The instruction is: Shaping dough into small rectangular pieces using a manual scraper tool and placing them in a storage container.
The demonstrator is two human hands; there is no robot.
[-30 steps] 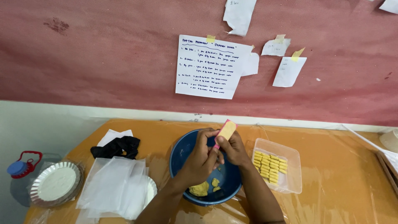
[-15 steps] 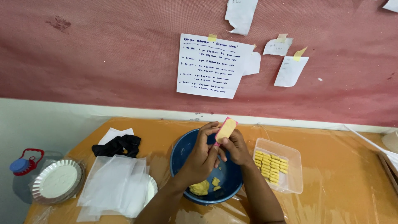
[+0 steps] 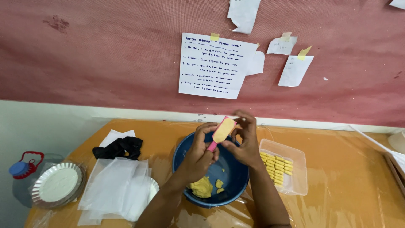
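A: Both hands are up over the blue bowl (image 3: 236,185). The left hand (image 3: 198,154) grips the pink handle of a small mould (image 3: 222,131); the right hand (image 3: 242,145) pinches its top edge, fingers pressed against the yellow dough packed into it.

B: Shaping step, I'd judge?

A: Looks so. More dough (image 3: 201,187) sits in the bowl, and finished pieces line the clear tray (image 3: 295,158) just beside it.

B: So next calls for easing the piece out cleanly, without tearing it.
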